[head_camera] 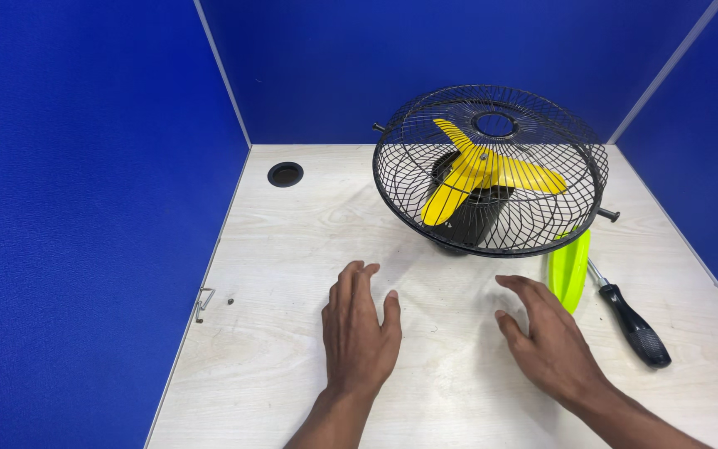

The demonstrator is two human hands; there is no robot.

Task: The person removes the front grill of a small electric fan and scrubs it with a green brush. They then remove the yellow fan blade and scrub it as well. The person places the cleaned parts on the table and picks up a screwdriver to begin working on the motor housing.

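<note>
Both hands lie flat on the pale wooden table (292,241), palms down, fingers spread and holding nothing. The left hand (359,328) rests near the middle of the near edge; the right hand (546,333) sits a little to its right, fingers angled up and leftward.

The fan (490,170) stands beyond them, toward the far right part of the table, just past the fingertips of both hands and not touched by either. Its black wire cage tilts so the round face looks up and toward the person, with the yellow blades (479,175) showing through the mesh and the dark motor housing behind. The right hand is the nearer of the two: its fingertips sit close under the lower rim of the cage, while the left hand lies further off to the left.

Just beside the right hand, on its outer side, a loose lime-green blade (569,268) lies with its long axis running away from the person, its top tucked under the cage rim. A screwdriver (629,320) with a black handle lies right of that, slanting from upper left to lower right, handle toward the near edge.
</note>
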